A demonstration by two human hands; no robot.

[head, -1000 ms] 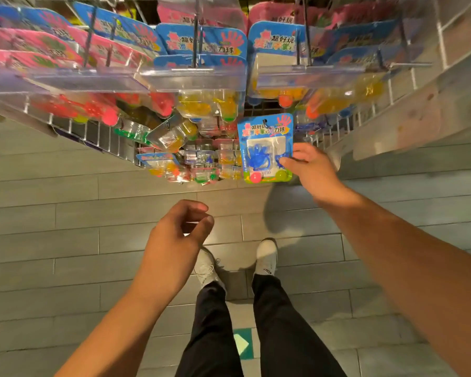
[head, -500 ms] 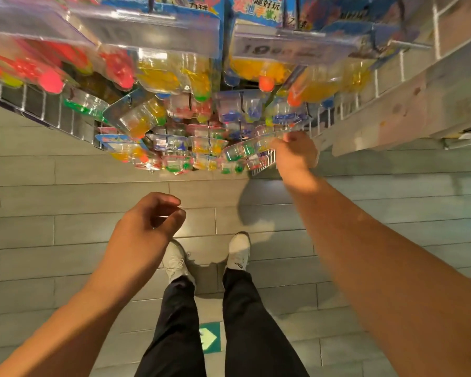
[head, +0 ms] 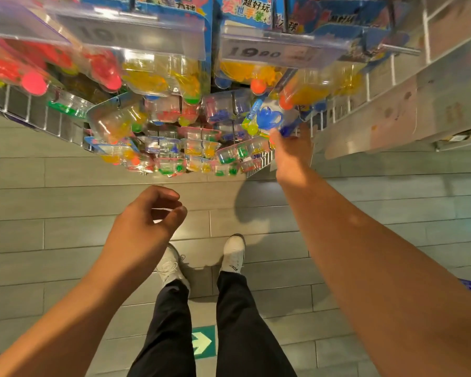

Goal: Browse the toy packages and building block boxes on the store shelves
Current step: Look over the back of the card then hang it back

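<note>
Blue toy package [head: 269, 119] pinched in the outstretched right hand [head: 292, 153] grip; left hand [head: 144, 229] hangs loosely curled, holding nothing

Glossy clear plastic blister packs [head: 158, 77] on printed card backings hang from metal wire racks [head: 33, 115] above a matt, wood-grain plank floor [head: 52, 240]; price-tag holders [head: 280, 47] are transparent plastic.

A shop aisle: hanging toy packages [head: 169, 74] on wire racks [head: 264, 161], a "19.90" price tag [head: 259, 51].
</note>
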